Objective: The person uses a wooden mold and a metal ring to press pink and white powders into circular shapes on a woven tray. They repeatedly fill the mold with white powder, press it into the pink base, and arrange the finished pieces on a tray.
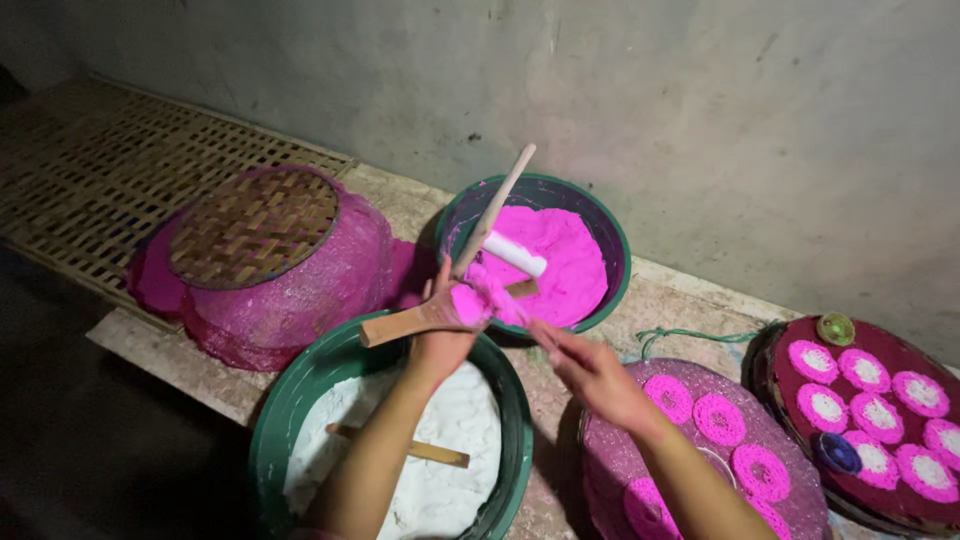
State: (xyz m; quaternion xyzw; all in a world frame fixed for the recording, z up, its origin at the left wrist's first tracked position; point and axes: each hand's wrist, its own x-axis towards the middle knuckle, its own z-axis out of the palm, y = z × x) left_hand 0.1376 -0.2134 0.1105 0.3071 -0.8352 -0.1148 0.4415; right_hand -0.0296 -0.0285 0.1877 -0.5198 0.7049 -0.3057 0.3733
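My left hand [443,330] grips a flat wooden paddle [400,324] loaded with pink paste, held over the gap between two green basins. A thin wooden stick [497,205] rises from the same spot, slanting up to the right. My right hand [585,368] is beside it, fingers pointing at the pink lump on the paddle and just touching it. Behind the hands, a green basin [610,235] holds bright pink paste and a white tube [515,253]. Below them, a second green basin [290,395] holds white paste with a wooden stick [440,455] lying in it.
A round woven tray [253,227] lies on a mound of pink netting at left. Right, a tray covered in pink netting [690,445] carries several pink rings. A dark red tray [790,375] holds pink-and-white discs. A bamboo mat [80,170] lies by the grey wall.
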